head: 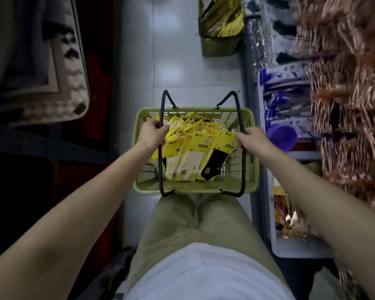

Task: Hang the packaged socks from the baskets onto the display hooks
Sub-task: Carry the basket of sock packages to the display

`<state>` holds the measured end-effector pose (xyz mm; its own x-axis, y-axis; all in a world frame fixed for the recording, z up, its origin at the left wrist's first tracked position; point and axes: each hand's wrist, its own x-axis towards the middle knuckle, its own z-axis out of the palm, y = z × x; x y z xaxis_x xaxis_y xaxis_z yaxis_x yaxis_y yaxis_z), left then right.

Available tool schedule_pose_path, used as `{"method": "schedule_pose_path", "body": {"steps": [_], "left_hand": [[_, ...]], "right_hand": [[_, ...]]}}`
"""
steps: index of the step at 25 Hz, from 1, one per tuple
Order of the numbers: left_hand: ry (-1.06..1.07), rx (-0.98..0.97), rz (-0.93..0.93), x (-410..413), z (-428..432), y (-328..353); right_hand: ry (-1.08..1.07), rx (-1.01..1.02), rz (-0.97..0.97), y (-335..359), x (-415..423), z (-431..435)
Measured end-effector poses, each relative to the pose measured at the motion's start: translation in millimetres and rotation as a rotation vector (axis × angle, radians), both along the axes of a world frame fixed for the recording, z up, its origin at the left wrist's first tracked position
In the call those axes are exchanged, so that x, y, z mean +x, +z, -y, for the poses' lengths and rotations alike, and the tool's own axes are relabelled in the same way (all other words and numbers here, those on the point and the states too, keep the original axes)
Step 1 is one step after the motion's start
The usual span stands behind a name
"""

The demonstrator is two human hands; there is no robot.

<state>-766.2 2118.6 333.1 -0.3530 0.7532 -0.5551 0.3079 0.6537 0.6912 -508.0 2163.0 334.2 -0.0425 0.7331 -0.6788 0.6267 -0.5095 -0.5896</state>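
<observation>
A green plastic basket (252, 169) sits over the aisle floor in front of my legs. It holds several yellow sock packs (195, 148), some with cream socks and one with black socks. My left hand (153, 134) grips the left black wire handle (160, 169). My right hand (250, 139) grips the right black wire handle (243, 176). A display rack on the right carries many hanging brownish packets (351, 83); its hooks are blurred and hard to make out.
A second green basket (220, 43) with yellow packs stands further up the aisle. Shelves with purple and blue packaged goods (284, 100) line the right side. Rolled rugs (37, 68) lie on the left. A strip of pale floor tiles (178, 61) runs between them.
</observation>
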Motion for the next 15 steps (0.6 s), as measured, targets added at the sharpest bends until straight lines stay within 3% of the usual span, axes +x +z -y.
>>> {"method": "schedule_pose_path", "body": {"steps": [7, 15], "left_hand": [[-0.019, 0.003, -0.01, -82, -194, -1], [-0.185, -0.021, -0.011, -164, -435, 10]], "right_hand": [[-0.044, 0.046, -0.005, 0, -77, -182], [-0.253, 0.073, 0.0, 6, -156, -378]]}}
